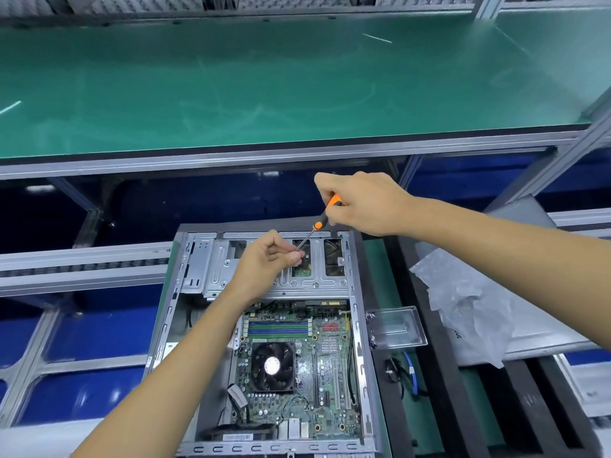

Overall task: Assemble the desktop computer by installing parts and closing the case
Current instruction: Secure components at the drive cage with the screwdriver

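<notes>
Two bare forearms enter from the lower edge and reach over the open computer case, which lies on its side with the motherboard and its black CPU fan exposed in the near half. The left hand, fingers curled, pinches the tip of the screwdriver shaft over the grey metal drive bay at the case's far end. The right hand is wrapped round the orange-and-black screwdriver handle, held tilted above the case's far edge. Whether a screw sits at the tip cannot be told. Just beside the case's right wall lies a clear plastic tray; near it, a blue-and-black cable rests on black foam. Crumpled clear plastic wrap lies further right. A green workbench surface spans the far side.
</notes>
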Demonstrator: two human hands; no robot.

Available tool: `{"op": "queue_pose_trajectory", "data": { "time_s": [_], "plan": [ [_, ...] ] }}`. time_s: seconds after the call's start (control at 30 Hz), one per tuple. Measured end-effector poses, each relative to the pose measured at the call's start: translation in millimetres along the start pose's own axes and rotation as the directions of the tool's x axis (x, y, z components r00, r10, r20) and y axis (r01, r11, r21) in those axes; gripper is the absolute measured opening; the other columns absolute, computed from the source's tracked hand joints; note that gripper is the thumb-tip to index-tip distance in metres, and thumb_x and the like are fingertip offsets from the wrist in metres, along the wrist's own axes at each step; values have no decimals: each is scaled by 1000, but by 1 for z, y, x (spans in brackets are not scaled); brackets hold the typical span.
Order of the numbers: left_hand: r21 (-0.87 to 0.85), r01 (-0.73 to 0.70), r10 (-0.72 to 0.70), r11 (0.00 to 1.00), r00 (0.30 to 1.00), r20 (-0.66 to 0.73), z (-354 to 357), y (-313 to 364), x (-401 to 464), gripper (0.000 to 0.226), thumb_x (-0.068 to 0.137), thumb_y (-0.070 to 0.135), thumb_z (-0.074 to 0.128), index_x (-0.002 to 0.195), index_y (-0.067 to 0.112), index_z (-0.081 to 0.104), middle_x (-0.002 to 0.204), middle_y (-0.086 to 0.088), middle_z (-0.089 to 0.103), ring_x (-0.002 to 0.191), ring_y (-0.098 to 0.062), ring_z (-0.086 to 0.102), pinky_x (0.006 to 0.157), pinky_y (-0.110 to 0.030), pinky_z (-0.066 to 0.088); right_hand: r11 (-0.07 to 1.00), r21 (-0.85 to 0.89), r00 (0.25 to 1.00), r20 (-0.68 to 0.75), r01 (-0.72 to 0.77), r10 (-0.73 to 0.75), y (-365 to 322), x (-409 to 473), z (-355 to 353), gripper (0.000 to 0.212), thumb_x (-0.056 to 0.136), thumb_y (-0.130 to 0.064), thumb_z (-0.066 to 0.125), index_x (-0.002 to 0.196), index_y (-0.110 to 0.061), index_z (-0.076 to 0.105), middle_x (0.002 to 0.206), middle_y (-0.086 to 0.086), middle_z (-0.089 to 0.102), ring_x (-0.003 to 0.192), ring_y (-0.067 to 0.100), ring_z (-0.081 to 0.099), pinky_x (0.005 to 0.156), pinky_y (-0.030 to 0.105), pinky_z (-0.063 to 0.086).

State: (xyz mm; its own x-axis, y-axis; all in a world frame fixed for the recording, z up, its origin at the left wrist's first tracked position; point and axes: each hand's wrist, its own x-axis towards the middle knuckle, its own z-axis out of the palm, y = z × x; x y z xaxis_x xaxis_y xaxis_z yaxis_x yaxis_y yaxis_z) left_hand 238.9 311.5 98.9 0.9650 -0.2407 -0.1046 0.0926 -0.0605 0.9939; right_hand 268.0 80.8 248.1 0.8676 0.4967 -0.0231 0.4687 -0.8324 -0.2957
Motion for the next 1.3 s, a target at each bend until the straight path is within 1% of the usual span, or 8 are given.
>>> {"op": "queue_pose_trajectory", "data": {
  "time_s": [0.1, 0.17, 0.37, 0.5, 0.63, 0.8, 1.07, 1.3],
  "plan": [
    [86, -35, 32, 996, 999, 34, -2, 2, 5, 21, 91, 8, 74, 85, 25, 64, 94, -7, 78, 89, -24, 76, 79, -26, 59, 998, -49, 1000, -13, 27, -28, 2, 2, -1, 15, 90, -27, 53, 85, -30, 39, 57, -12, 54, 51, 12, 46, 55, 31, 27],
    [109, -45, 40, 993, 998, 51, -1, 1, 8, 24, 93, 8, 72, 86, 30, 64, 92, -7, 78, 90, -25, 76, 82, -32, 60, 995, -85, 998, -23, 58, -60, 0, 4, -1, 15, 90, -27, 53, 86, -29, 39, 55, -7, 49, 52, 13, 45, 53, 31, 26],
    [116, -39, 27, 992, 994, 109, -4, 3, 22, 21, 95, 6, 68, 93, 27, 66, 90, -8, 78, 92, -26, 76, 84, -35, 61, 993, -92, 997, -18, 68, -70, 1, 14, -2, 16, 90, -28, 54, 87, -29, 39, 55, -8, 49, 51, 12, 44, 52, 31, 23],
    [310, -92, 53, 946, 990, 130, -9, 7, 33, 21, 93, 12, 72, 87, 30, 64, 86, 3, 78, 84, -14, 75, 80, -31, 59, 988, -118, 995, 7, 103, -103, -1, 24, -1, 14, 90, -27, 52, 88, -28, 38, 57, -6, 51, 52, 12, 44, 52, 31, 21],
    [560, -137, 60, 817, 986, 154, -14, 11, 40, 16, 79, 38, 82, 76, 39, 67, 87, 12, 70, 93, -12, 53, 83, -30, 38, 980, -131, 988, 60, 148, -141, -6, 37, 0, 14, 89, -27, 52, 87, -29, 38, 60, -7, 53, 55, 11, 46, 52, 31, 22],
    [745, -153, 77, 649, 988, 136, -16, 6, 40, 17, 66, 62, 72, 70, 48, 64, 82, 16, 65, 91, -5, 30, 75, -35, 17, 963, -173, 974, 127, 208, -188, -12, 48, 13, 15, 91, -27, 53, 89, -29, 38, 62, -6, 53, 55, 10, 45, 52, 31, 21],
    [833, -124, 30, 539, 991, 128, -16, 1, 40, 22, 68, 62, 81, 67, 47, 65, 83, 16, 65, 92, -10, 30, 74, -35, 16, 931, -222, 947, 207, 291, -246, -23, 61, 26, 15, 92, -26, 53, 91, -27, 37, 62, -6, 50, 54, 11, 43, 52, 33, 24],
    [831, -86, -14, 550, 994, 112, -17, 2, 38, 21, 72, 59, 82, 69, 43, 69, 71, 23, 61, 94, -12, 32, 75, -36, 19, 953, -169, 949, 238, 252, -208, -34, 72, 29, 17, 90, -23, 55, 84, -27, 39, 62, -6, 49, 57, 12, 43, 52, 32, 23]
  ]
}}
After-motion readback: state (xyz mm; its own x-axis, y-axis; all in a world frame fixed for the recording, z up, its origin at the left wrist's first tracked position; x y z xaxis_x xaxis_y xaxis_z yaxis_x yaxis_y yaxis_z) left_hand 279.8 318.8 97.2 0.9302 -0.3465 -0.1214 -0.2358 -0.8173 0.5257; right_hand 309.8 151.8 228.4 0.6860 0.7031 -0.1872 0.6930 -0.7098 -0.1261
